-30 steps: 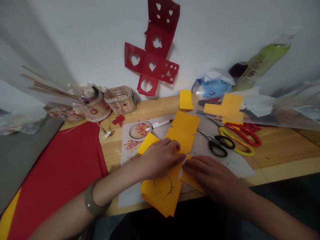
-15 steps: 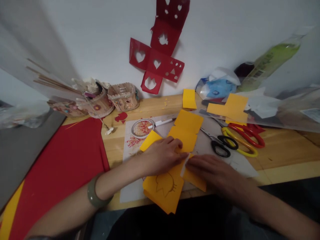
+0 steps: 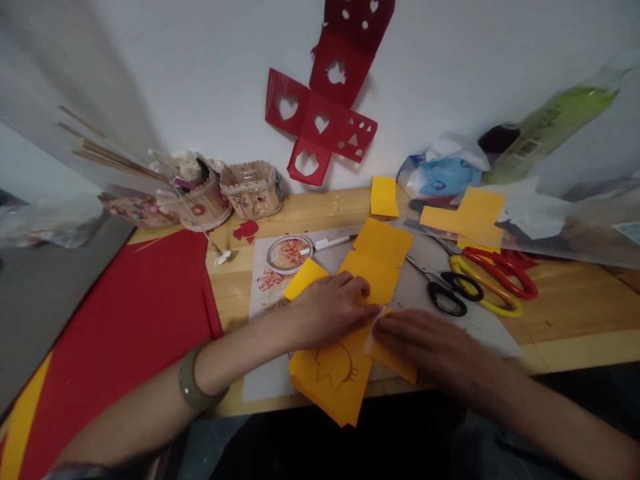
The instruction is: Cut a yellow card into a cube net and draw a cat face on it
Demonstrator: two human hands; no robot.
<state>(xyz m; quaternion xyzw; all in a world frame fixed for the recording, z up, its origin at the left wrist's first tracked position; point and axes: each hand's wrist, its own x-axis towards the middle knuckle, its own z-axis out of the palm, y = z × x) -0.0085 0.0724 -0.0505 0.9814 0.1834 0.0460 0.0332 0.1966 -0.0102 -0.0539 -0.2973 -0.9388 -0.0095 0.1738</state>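
A yellow card cut-out [image 3: 383, 241] shaped like an unfolded box lies at the table's front edge, its lower panel bearing a pencil drawing of a jagged cracked-egg-like outline. My left hand [image 3: 340, 307] rests over its middle, fingers curled and thumb stretched to the right, pinning the card. From the right, my right hand [image 3: 417, 333] holds the card's side flap, fingers closed together at its fold. Between the hands a narrow white strip [image 3: 370, 341] shows along that fold. Fingertips of both hands are partly hidden.
Black-handled scissors [image 3: 447, 298] and red-and-yellow-handled scissors [image 3: 500, 280] lie right. A marker [image 3: 333, 243] and round lid [image 3: 283, 255] are behind. Red card [image 3: 135, 313] lies left. Decorated baskets [image 3: 253, 193] stand at the back; a red cut-out [image 3: 320, 123] hangs on the wall.
The whole view has shifted slightly, so things appear a little further right. Both hands keep nearly the same hold on the yellow card.
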